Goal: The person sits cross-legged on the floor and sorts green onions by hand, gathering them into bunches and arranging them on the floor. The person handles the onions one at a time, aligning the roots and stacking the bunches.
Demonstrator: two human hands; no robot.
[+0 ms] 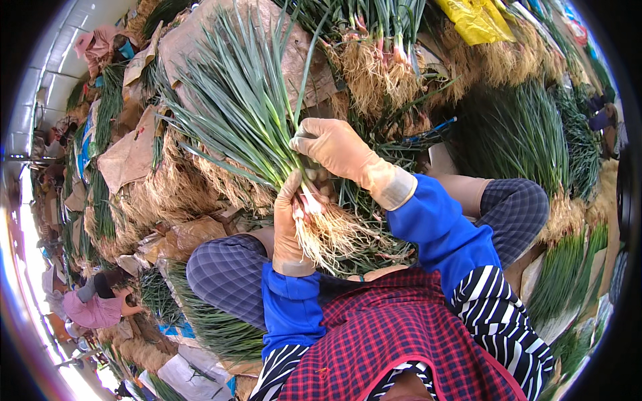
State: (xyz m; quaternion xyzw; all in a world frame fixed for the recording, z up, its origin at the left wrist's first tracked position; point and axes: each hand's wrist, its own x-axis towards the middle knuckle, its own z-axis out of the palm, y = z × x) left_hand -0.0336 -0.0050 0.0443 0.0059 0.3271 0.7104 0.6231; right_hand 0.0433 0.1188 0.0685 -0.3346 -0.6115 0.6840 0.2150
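A bunch of spring onions [266, 135] lies in my gloved left hand [289, 220], gripped around the stalks just above the pinkish-white bulbs [312, 203]. Its green leaves fan out to the upper left, and its pale stringy roots [333, 235] hang towards my lap. My gloved right hand [333, 150] is beside the stalks, thumb and forefinger pinched together at a green leaf on the bunch's right edge. Part of the left fingers is hidden behind the stalks.
Bundled spring onions [381, 60] with roots lie beyond my hands. Brown sacking [306, 65] covers a pile ahead. More bundles [521, 135] lie to the right, loose green leaves [381, 255] between my legs. A yellow plastic bag [476, 20] is at upper right. Another person [95, 306] is at far left.
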